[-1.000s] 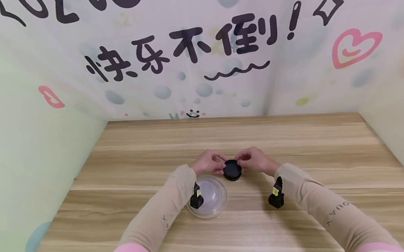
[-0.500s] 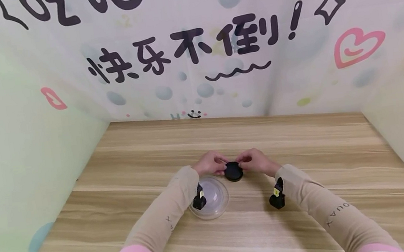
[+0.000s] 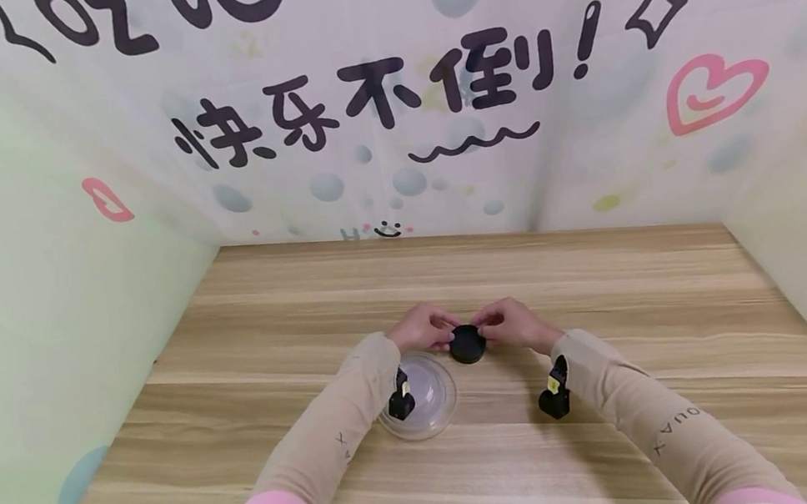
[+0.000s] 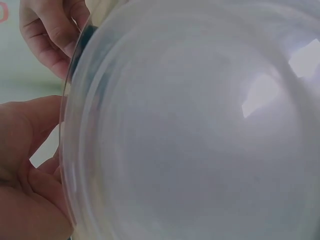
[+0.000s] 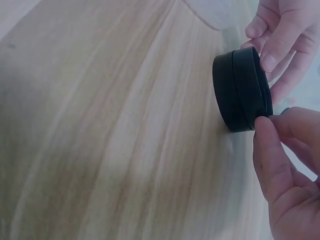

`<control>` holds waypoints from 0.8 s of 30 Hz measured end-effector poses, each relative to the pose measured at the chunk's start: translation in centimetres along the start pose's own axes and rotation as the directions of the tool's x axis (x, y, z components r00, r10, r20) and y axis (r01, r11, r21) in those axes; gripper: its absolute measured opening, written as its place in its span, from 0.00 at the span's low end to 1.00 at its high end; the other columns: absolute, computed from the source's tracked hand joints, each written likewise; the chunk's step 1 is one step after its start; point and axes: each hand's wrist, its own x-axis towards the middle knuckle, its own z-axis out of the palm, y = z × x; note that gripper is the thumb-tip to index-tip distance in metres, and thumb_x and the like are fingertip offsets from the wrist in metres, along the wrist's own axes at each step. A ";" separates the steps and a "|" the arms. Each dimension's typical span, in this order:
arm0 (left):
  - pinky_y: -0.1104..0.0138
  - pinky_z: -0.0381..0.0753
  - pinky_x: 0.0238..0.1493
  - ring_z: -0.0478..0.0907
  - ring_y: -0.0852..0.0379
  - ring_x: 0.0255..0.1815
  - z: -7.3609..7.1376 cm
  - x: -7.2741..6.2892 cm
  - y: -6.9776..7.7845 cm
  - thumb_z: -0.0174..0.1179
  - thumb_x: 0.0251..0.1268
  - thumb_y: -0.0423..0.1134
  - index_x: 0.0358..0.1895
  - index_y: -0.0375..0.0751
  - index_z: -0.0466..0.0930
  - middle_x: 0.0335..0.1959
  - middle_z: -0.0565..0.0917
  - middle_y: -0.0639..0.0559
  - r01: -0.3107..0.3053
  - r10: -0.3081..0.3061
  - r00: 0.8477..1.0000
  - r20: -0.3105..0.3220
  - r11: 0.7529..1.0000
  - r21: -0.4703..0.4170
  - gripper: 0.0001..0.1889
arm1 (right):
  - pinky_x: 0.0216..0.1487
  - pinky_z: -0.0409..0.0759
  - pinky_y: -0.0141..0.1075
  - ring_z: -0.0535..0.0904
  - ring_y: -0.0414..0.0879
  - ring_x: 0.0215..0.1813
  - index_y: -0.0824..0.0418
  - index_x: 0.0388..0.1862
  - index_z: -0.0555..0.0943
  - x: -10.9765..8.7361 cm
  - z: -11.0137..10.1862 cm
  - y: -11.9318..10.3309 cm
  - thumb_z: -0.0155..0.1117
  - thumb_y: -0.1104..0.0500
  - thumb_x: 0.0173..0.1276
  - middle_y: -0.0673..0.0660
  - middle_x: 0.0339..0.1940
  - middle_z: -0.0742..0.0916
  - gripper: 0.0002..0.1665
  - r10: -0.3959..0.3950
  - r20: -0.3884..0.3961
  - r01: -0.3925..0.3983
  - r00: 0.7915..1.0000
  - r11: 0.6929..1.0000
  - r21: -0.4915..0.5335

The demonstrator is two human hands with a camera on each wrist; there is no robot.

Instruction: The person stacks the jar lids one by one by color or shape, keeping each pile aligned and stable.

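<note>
A short round black container (image 3: 468, 346) stands on the table between my two hands. In the right wrist view a seam circles the side of the container (image 5: 235, 92), and its top has a raised rim. My left hand (image 3: 422, 329) pinches the rim on the left with thumb and fingertips. Opposite it, my right hand (image 3: 514, 325) pinches the right side the same way; there the right thumb (image 5: 267, 145) presses the rim. A clear plastic bowl-like dome (image 3: 430, 404) lies just left of and nearer than the container, partly beneath my left wrist. It fills most of the left wrist view.
The wood-grain table (image 3: 477, 478) runs back to a printed cloth (image 3: 365, 181) with writing. Pale side walls (image 3: 15, 291) bound it left and right. Black wrist cameras (image 3: 553, 397) hang below both cuffs, the left one overlapping the clear dome.
A second ago the container's top part appeared slightly above a lower edge; now both look stacked as one. Both hands have come down slightly with it, keeping their pinch. The dome stays in place.
</note>
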 end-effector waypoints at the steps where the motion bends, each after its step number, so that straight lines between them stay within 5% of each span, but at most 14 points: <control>1: 0.71 0.77 0.23 0.74 0.60 0.19 0.0 0.0 0.0 0.54 0.54 0.23 0.45 0.27 0.76 0.23 0.78 0.46 -0.001 0.001 1.000 0.000 1.000 0.003 0.14 | 0.34 0.80 0.36 0.78 0.47 0.34 0.76 0.42 0.77 -0.1 0.1 -0.4 0.55 0.72 0.57 0.65 0.34 0.82 0.13 0.014 -0.003 -0.014 1.000 1.000 0.000; 7: 0.72 0.77 0.23 0.73 0.61 0.18 -0.1 0.0 -0.1 0.55 0.54 0.23 0.46 0.27 0.76 0.24 0.78 0.47 0.000 0.000 1.000 -0.005 1.000 -0.001 0.14 | 0.38 0.79 0.44 0.78 0.55 0.36 0.81 0.43 0.73 -1.0 0.4 -2.4 0.52 0.75 0.58 0.72 0.36 0.80 0.14 0.014 0.001 -0.014 1.000 1.000 0.009; 15: 0.71 0.78 0.26 0.73 0.61 0.19 -0.4 0.0 0.0 0.54 0.55 0.25 0.49 0.28 0.74 0.24 0.78 0.47 0.008 -0.008 1.000 0.000 1.000 0.006 0.16 | 0.35 0.80 0.38 0.79 0.48 0.33 0.78 0.42 0.75 0.4 0.5 0.4 0.55 0.72 0.58 0.64 0.33 0.82 0.13 0.002 -0.017 -0.001 1.000 0.999 0.039; 24: 0.63 0.79 0.33 0.79 0.44 0.33 -2.4 -0.6 0.0 0.53 0.58 0.28 0.51 0.27 0.73 0.36 0.80 0.33 -0.041 0.042 0.999 -0.015 0.996 0.075 0.16 | 0.34 0.78 0.34 0.79 0.48 0.34 0.74 0.43 0.77 -0.4 -0.6 0.5 0.55 0.67 0.58 0.64 0.36 0.82 0.15 0.006 -0.088 -0.009 0.996 0.999 -0.033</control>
